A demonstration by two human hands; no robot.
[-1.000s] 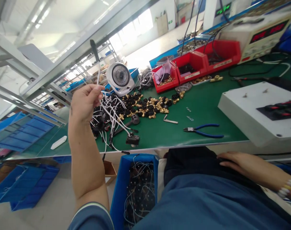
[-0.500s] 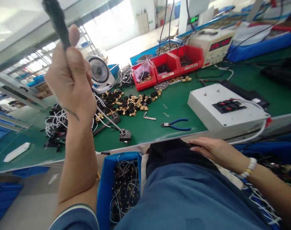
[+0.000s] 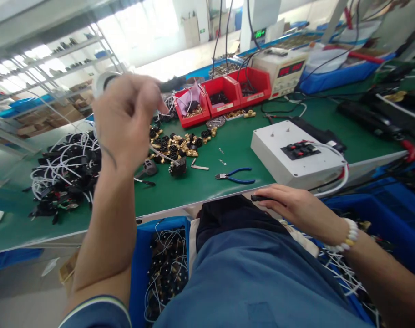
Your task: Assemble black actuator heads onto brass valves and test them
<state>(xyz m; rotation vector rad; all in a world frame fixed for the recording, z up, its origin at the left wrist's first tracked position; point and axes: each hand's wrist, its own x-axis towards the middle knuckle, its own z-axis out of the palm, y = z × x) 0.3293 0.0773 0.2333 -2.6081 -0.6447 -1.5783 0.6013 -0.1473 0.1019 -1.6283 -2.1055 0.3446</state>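
My left hand is raised over the bench, its fingers closed round a dark elongated piece that sticks out to the right, blurred by motion. Low at the bench's front edge, my right hand curls round a small black stick-like piece, whose tip shows past the fingers. A black block with a white cable is on the green bench, right of my left forearm. Blue-handled cutting pliers and a hex key lie between my hands.
Brass and black fittings are heaped mid-bench, with cabled black parts to the left. Red bins and a power supply stand behind. A white switch box is at right. A blue crate sits below the edge.
My left hand has come down, and its dark piece has swung from pointing up to pointing right. The cabled block has shifted back from the edge. The view has turned slightly right.
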